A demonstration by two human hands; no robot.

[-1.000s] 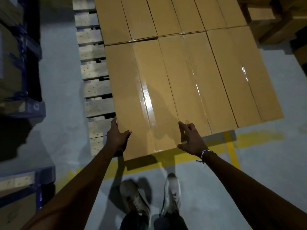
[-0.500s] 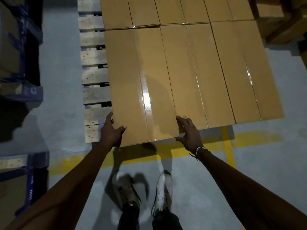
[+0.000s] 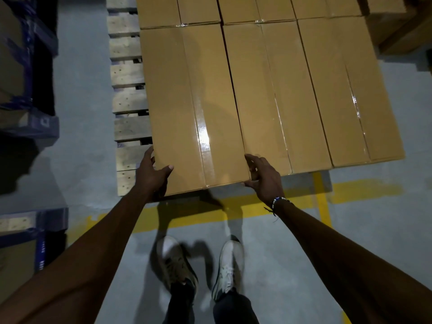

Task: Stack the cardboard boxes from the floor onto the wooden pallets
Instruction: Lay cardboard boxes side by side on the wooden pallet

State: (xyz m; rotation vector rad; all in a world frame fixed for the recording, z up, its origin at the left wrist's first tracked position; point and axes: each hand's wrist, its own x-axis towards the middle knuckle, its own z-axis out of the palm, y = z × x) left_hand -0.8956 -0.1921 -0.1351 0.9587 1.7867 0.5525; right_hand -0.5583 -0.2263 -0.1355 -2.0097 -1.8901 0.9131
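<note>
Box: a long cardboard box (image 3: pixel 194 108) lies on the wooden pallet (image 3: pixel 127 94), leftmost of the near row.
Left hand (image 3: pixel 152 176): grips its near left corner, thumb on top.
Right hand (image 3: pixel 264 178): holds its near right corner, fingers curled round the edge.
Floor (image 3: pixel 280 265): grey, with yellow lines.

Three long cardboard boxes (image 3: pixel 268 97) are counted in the near row on one wooden pallet (image 3: pixel 127 94), at least three more boxes (image 3: pixel 257 8) behind them, with two hands (image 3: pixel 152 176) and two shoes (image 3: pixel 228 267) before the pallet.
</note>
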